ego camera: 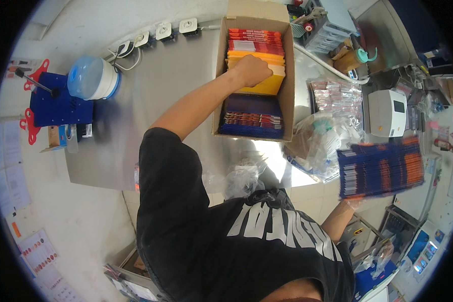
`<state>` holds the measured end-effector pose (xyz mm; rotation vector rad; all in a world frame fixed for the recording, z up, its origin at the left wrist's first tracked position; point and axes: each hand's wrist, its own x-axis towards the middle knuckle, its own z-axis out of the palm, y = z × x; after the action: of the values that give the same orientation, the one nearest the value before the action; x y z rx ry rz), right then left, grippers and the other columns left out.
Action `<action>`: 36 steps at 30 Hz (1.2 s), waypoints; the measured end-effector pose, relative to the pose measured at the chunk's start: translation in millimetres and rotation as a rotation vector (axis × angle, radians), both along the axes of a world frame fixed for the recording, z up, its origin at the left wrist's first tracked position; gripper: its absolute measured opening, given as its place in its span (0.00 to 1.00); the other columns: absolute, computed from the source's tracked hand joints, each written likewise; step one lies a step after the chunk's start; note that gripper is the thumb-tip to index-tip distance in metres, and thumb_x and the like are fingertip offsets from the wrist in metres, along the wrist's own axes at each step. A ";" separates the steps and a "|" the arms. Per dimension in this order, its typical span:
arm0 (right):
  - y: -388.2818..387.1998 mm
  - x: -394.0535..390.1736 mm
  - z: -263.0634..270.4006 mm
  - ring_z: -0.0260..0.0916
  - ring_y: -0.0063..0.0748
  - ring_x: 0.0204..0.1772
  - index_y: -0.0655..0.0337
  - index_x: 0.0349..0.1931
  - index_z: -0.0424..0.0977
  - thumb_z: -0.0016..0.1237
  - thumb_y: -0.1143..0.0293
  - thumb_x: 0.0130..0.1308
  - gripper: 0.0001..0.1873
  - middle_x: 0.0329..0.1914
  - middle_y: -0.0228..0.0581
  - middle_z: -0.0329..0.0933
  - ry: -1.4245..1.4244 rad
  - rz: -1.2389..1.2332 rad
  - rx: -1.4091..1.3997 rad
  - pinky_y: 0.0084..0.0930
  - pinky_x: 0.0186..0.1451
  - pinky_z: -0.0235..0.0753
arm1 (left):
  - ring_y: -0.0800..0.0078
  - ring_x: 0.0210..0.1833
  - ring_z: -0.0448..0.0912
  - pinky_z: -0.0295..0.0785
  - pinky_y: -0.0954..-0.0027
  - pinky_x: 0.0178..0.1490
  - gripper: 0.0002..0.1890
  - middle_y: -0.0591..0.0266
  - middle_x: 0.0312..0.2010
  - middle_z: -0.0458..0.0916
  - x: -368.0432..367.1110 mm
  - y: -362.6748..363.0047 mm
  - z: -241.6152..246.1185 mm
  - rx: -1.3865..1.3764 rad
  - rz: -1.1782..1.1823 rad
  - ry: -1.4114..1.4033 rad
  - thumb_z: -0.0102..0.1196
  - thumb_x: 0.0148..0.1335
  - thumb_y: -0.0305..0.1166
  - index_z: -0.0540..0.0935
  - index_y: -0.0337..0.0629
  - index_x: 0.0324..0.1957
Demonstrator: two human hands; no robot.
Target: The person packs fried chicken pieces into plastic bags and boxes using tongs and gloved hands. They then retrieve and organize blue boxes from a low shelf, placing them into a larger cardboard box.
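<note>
My left hand (253, 71) is curled into a fist over the yellow packets (266, 86) inside an open cardboard box (290, 109). The knuckles face up, and nothing shows in the fist. Behind it in the same box stand red and orange packets (255, 36). Dark blue packets with patterned edges (251, 122) fill the near end. Off to the right, my right hand (354, 204) holds a thick stack of blue and orange packets (381, 170) from below, beyond the table's front edge. The stack is slightly blurred and hides most of the fingers.
Clear plastic bags (324, 136) and flat packets in clear film (336, 96) lie right of the box on the metal table (166, 94). A white label printer (387, 113) stands farther right. At left are a blue-and-white round container (92, 78) and a blue metal device with red handles (60, 100).
</note>
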<state>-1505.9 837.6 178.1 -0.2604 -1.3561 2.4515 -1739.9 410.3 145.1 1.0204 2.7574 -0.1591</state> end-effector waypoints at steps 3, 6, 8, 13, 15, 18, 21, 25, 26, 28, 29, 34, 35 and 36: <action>-14.1 -30.7 12.0 0.73 0.41 0.58 0.61 0.65 0.59 0.68 0.67 0.49 0.43 0.58 0.41 0.72 0.082 0.096 0.052 0.39 0.60 0.77 | 0.58 0.41 0.85 0.79 0.59 0.39 0.08 0.52 0.35 0.85 -3.3 -11.1 -12.4 0.019 0.124 0.030 0.63 0.51 0.29 0.85 0.42 0.35; -56.9 -70.1 30.2 0.73 0.41 0.58 0.61 0.65 0.59 0.68 0.67 0.49 0.43 0.58 0.41 0.71 0.093 0.233 0.101 0.39 0.60 0.77 | 0.55 0.42 0.85 0.80 0.58 0.42 0.07 0.51 0.37 0.86 1.1 -24.3 -17.5 0.025 0.232 -0.017 0.61 0.54 0.30 0.86 0.40 0.35; -115.2 -92.5 69.2 0.74 0.41 0.56 0.63 0.65 0.59 0.66 0.70 0.48 0.43 0.55 0.43 0.72 0.015 0.249 0.153 0.36 0.59 0.77 | 0.53 0.45 0.84 0.79 0.55 0.46 0.13 0.48 0.41 0.85 -1.6 -33.9 -26.9 0.093 0.307 -0.162 0.58 0.59 0.37 0.86 0.38 0.38; -172.8 -148.9 71.8 0.75 0.37 0.53 0.67 0.64 0.59 0.66 0.73 0.49 0.42 0.54 0.46 0.73 -0.085 0.513 0.238 0.34 0.57 0.77 | 0.51 0.58 0.77 0.70 0.49 0.60 0.43 0.43 0.55 0.78 -37.4 -55.2 -59.1 0.559 0.792 -0.819 0.31 0.68 0.66 0.76 0.31 0.57; -189.8 -174.3 62.2 0.74 0.35 0.53 0.67 0.63 0.59 0.67 0.74 0.48 0.41 0.54 0.46 0.73 -0.118 0.613 0.324 0.33 0.56 0.78 | 0.55 0.59 0.76 0.69 0.50 0.61 0.48 0.44 0.58 0.76 -51.1 -59.8 -79.7 0.730 0.815 -1.023 0.25 0.65 0.70 0.72 0.32 0.62; -193.6 -193.0 60.9 0.75 0.34 0.51 0.66 0.60 0.63 0.70 0.75 0.47 0.39 0.51 0.43 0.75 -0.119 0.573 0.644 0.33 0.56 0.77 | 0.53 0.60 0.75 0.68 0.55 0.63 0.49 0.40 0.58 0.74 -39.6 -37.9 -7.4 0.988 0.787 -1.116 0.27 0.64 0.71 0.69 0.32 0.64; -225.2 -200.7 83.4 0.77 0.32 0.47 0.66 0.54 0.69 0.72 0.72 0.44 0.35 0.45 0.41 0.79 0.015 0.838 0.973 0.30 0.55 0.77 | 0.48 0.63 0.71 0.66 0.58 0.65 0.51 0.38 0.59 0.73 -19.3 -56.8 19.2 1.577 0.919 -1.151 0.25 0.63 0.73 0.68 0.31 0.64; -268.5 -189.0 84.0 0.79 0.52 0.46 0.68 0.50 0.70 0.67 0.70 0.47 0.29 0.39 0.54 0.80 0.369 0.932 1.680 0.40 0.50 0.77 | 0.32 0.74 0.49 0.39 0.38 0.72 0.55 0.26 0.70 0.50 -70.5 -61.7 8.3 0.697 0.788 -1.376 0.16 0.60 0.76 0.55 0.34 0.72; -277.3 -183.8 69.2 0.79 0.53 0.45 0.69 0.47 0.71 0.63 0.72 0.50 0.24 0.37 0.55 0.80 0.407 0.879 1.852 0.41 0.48 0.77 | 0.33 0.74 0.45 0.37 0.39 0.73 0.56 0.26 0.70 0.46 -71.5 -60.9 7.7 0.682 0.762 -1.392 0.16 0.60 0.76 0.53 0.34 0.72; -294.4 -192.9 34.6 0.79 0.51 0.44 0.69 0.49 0.69 0.60 0.72 0.52 0.24 0.37 0.53 0.79 0.335 0.943 2.042 0.41 0.47 0.77 | 0.36 0.76 0.38 0.32 0.40 0.74 0.56 0.25 0.71 0.38 -70.8 -61.5 0.0 0.650 0.725 -1.428 0.16 0.59 0.77 0.48 0.35 0.73; -298.9 -199.4 17.1 0.78 0.50 0.43 0.69 0.50 0.68 0.58 0.72 0.53 0.24 0.37 0.53 0.78 0.284 0.976 2.133 0.41 0.46 0.76 | 0.35 0.74 0.50 0.42 0.45 0.74 0.52 0.26 0.70 0.49 -65.5 -54.6 -1.8 0.688 0.806 -1.337 0.17 0.63 0.73 0.60 0.33 0.70; -319.6 -210.4 -27.0 0.77 0.48 0.39 0.72 0.50 0.68 0.50 0.75 0.53 0.22 0.35 0.47 0.78 0.510 0.662 2.239 0.40 0.42 0.75 | 0.57 0.48 0.80 0.71 0.57 0.53 0.37 0.45 0.42 0.83 -57.6 -43.5 -23.9 0.796 0.652 -0.881 0.28 0.72 0.56 0.83 0.31 0.45; -327.6 -201.4 -30.7 0.77 0.48 0.39 0.72 0.50 0.68 0.50 0.75 0.53 0.22 0.36 0.46 0.77 0.524 0.670 2.282 0.41 0.42 0.75 | 0.58 0.46 0.81 0.72 0.56 0.51 0.34 0.46 0.39 0.84 -58.2 -46.2 -33.8 0.797 0.671 -0.831 0.31 0.72 0.53 0.83 0.30 0.43; -332.4 -195.0 -33.9 0.77 0.48 0.38 0.72 0.50 0.68 0.51 0.75 0.53 0.22 0.36 0.45 0.77 0.543 0.675 2.326 0.41 0.42 0.74 | 0.59 0.43 0.82 0.73 0.55 0.48 0.32 0.47 0.37 0.85 -60.0 -50.4 -45.0 0.799 0.689 -0.777 0.34 0.72 0.51 0.83 0.30 0.42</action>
<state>-1700.9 505.2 144.2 1.2957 -2.8262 -0.2571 -1799.8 359.9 100.1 0.0815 2.2092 1.2175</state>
